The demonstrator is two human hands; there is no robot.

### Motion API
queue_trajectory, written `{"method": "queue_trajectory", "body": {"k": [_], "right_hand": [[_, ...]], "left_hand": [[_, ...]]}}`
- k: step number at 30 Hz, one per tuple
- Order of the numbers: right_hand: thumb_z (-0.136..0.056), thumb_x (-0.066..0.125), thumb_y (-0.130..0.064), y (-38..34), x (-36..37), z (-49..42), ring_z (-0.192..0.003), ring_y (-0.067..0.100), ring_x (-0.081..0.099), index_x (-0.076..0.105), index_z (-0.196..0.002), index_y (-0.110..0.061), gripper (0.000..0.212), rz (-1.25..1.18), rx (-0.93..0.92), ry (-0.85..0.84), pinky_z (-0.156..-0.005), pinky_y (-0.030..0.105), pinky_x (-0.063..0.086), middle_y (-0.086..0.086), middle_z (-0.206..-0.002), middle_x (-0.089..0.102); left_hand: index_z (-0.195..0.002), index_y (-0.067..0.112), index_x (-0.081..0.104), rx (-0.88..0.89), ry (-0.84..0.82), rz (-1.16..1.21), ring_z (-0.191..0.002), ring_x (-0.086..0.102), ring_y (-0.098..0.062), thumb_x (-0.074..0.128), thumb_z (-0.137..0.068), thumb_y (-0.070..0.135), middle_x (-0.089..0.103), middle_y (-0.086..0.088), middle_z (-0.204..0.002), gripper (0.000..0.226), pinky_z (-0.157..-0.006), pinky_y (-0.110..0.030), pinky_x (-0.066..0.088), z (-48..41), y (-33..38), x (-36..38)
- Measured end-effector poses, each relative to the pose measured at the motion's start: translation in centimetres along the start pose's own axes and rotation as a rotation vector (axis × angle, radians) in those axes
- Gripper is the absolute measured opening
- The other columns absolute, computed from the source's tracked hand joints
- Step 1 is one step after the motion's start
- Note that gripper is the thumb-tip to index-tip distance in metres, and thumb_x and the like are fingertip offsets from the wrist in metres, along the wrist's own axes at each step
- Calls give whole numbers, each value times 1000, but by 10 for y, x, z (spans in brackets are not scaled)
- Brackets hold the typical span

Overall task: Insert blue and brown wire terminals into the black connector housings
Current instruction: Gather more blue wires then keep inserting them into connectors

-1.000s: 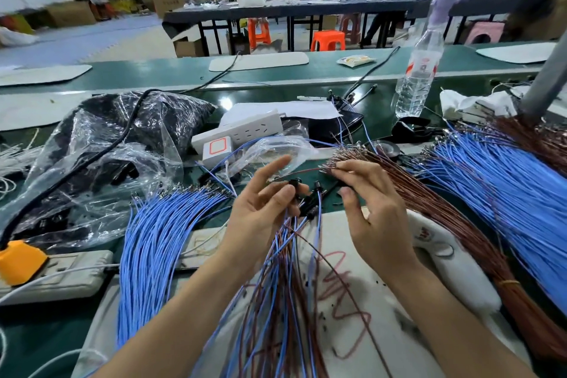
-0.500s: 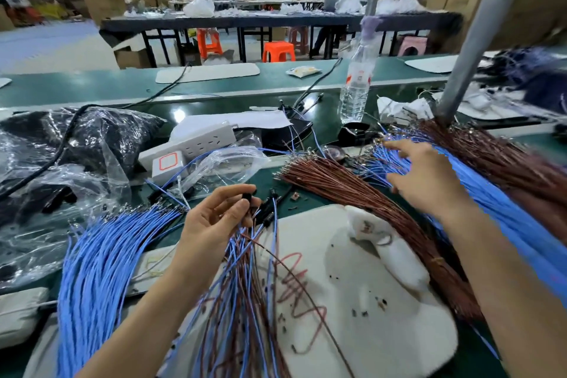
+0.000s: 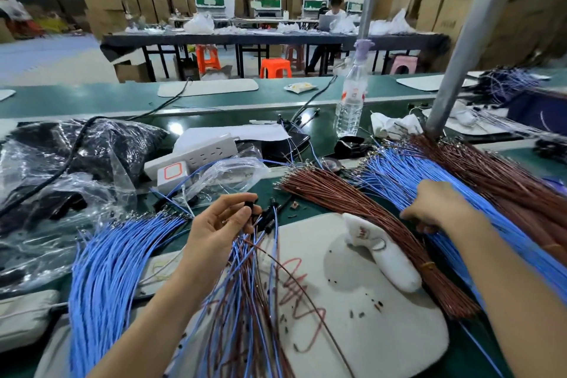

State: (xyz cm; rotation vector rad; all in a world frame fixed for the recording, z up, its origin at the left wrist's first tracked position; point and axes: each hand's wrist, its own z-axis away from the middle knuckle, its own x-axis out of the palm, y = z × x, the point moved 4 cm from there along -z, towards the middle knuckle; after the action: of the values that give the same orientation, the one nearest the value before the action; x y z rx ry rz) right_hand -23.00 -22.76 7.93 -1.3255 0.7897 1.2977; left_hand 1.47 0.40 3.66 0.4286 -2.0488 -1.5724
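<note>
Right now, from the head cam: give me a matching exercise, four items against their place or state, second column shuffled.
1. left hand
2. right hand
3. water bottle
4. power strip

a. standing upright, left of the metal post
b. fingers curled on the blue wires at the right
c. lying beside the clear plastic bag
d. pinching a black connector housing

Pairs: 1-d, 2-b, 3-a, 4-c

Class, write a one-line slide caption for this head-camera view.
Left hand pinches a black connector housing while right hand curls into the blue wire bundle.
</note>
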Motion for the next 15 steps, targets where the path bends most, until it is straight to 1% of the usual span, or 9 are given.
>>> {"method": "queue_trajectory", "body": {"k": [3,6,7,9,10,11,12,13,15], "right_hand": [[-81,76,-22,-5,6,-1,-35,14,55,56,-65,-7,30,108,-4,-33,-47,21,46,5,-50,62],[-87,69,-15,-7,10,-4,-33,12,51,57,-66,-6,25,81,-15,-74,-44,20,43,6,-54,64],[-88,66,-12,-7,10,-5,-37,14,53,58,-67,-4,23,72,-15,-79,-47,23,48,8,-57,66],[-89,60,-6,-4,9,-6,-50,20,61,59,-74,-1,15,63,-2,-63,-65,33,59,12,-64,70],[-89,58,-5,-2,7,-5,-56,23,65,59,-77,0,12,74,5,-41,-71,37,59,13,-66,70],[-88,58,-6,-1,5,-4,-62,25,67,59,-78,-2,10,101,8,-13,-72,38,59,12,-68,70],[-87,61,-10,0,3,-2,-68,26,66,58,-78,-5,11,141,7,18,-69,35,58,10,-70,68],[-86,65,-16,0,0,-1,-75,27,63,54,-78,-8,16,184,9,49,-68,32,53,8,-74,63],[-83,71,-26,0,-2,4,-85,29,55,45,-78,-11,30,270,20,78,-69,32,47,6,-78,50]], "left_hand": [[-91,24,75,-10,22,24,-69,58,-14,62,-77,17,72,-7,-88,21,-71,-19,53,0,1,-1],[-91,23,75,-29,34,47,-68,58,-15,61,-77,16,71,-8,-89,20,-71,-19,53,0,1,-2],[-90,23,75,-32,35,47,-68,58,-15,61,-77,17,71,-8,-89,20,-71,-19,53,0,1,-2],[-90,24,75,-40,33,35,-69,58,-14,62,-76,17,72,-7,-89,20,-71,-19,53,0,1,-2],[-90,25,75,-43,33,32,-70,59,-13,62,-76,18,72,-7,-89,21,-70,-18,53,0,1,-1],[-90,25,75,-44,32,27,-71,60,-12,62,-76,18,72,-6,-89,21,-71,-18,53,1,1,-1],[-91,26,75,-44,30,19,-72,61,-12,62,-76,19,72,-5,-89,21,-71,-19,53,1,1,-1],[-91,27,75,-45,28,11,-73,61,-12,62,-77,19,72,-5,-90,21,-71,-19,53,1,2,-1],[-91,27,75,-52,26,6,-72,60,-13,62,-78,19,72,-5,-90,20,-73,-22,52,1,2,-1]]}}
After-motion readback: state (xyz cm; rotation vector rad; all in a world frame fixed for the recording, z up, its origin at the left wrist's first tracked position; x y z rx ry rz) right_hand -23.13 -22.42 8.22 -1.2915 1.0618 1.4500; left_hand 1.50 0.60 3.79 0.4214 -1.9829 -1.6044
